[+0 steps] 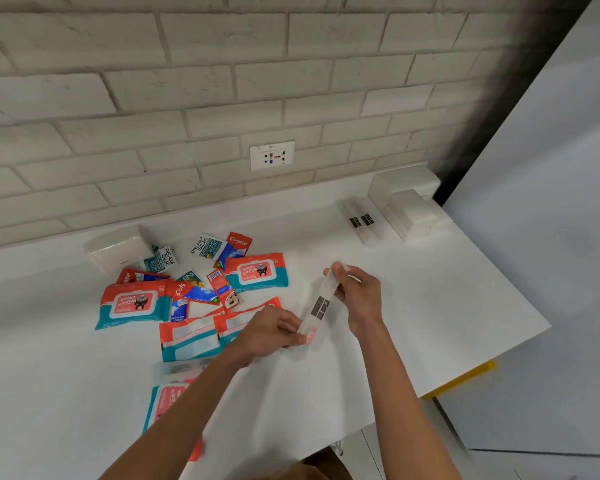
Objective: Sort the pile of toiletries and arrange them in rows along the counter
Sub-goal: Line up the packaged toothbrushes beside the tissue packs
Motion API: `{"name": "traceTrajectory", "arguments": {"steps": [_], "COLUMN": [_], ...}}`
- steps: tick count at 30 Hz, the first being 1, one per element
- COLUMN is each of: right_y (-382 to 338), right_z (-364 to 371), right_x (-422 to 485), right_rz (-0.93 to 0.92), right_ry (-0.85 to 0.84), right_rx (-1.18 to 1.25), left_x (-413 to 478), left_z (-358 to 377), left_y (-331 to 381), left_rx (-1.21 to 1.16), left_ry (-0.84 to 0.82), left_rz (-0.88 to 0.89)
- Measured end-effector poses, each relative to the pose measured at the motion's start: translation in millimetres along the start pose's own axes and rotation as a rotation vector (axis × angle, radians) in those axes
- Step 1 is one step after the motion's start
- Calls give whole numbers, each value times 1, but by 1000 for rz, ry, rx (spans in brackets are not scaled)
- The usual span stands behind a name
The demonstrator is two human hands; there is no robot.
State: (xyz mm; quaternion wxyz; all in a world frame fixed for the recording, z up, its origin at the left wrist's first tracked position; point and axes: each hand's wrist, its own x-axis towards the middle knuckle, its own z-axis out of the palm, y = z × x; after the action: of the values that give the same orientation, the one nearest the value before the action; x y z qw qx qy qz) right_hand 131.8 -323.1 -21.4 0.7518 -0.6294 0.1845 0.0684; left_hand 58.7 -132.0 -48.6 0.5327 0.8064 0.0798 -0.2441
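Above the counter (413,306), both hands' grips close on one clear toothbrush case (321,303).

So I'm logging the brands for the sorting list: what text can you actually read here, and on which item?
"Colgate": red sachet at the back of the pile.
"Col...", partly covered: red sachet mid-pile.
"CREAM SILK": white sachet.
"...REAM SILK": white sachet beside the white box.
"Wipes", upside down: wipes pack and left wipes pack.
Too blurred: long clear pack in both hands, wall socket label.
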Motion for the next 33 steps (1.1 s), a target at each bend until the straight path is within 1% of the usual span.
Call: {"name": "traceTrajectory", "arguments": {"steps": [4,7,11,13,17,19,22,24,26,28,31,33], "right_y": [10,23,42,46,46,45,45,46,45,45,49,51], "right_z": [-16,-37,-67,-78,-106,-116,-128,-131,-135,-134,-137,-144], "right_x": [17,22,23,24,41,52,72,83,94,98,107,110], "right_rz": [63,115,165,137,86,44,-15,-45,-67,-132,-210,-273], "right_ry": [-27,-115,-223,-211,-137,-110,-98,-116,-135,-140,-137,-140], "right_rx": [-104,-272,-438,-503,-631,-697,-778,-831,-862,-899,-966,-1019], "left_x": [21,33,51,60,77,87,108,119,130,138,153,159], "left_z": [24,44,70,80,110,122,135,141,145,143,144,147], "left_y": [0,7,23,26,40,44,43,43,48,48,44,43], "left_rx": [-51,-72,-161,-186,-154,-75,177,328,434,524,708,757], "left_ry": [51,109,184,189,172,204,313,344,330,282,211,204], "left_rz": [-74,-121,-116,-103,-59,-22,85,176,269,334,345,317]}}
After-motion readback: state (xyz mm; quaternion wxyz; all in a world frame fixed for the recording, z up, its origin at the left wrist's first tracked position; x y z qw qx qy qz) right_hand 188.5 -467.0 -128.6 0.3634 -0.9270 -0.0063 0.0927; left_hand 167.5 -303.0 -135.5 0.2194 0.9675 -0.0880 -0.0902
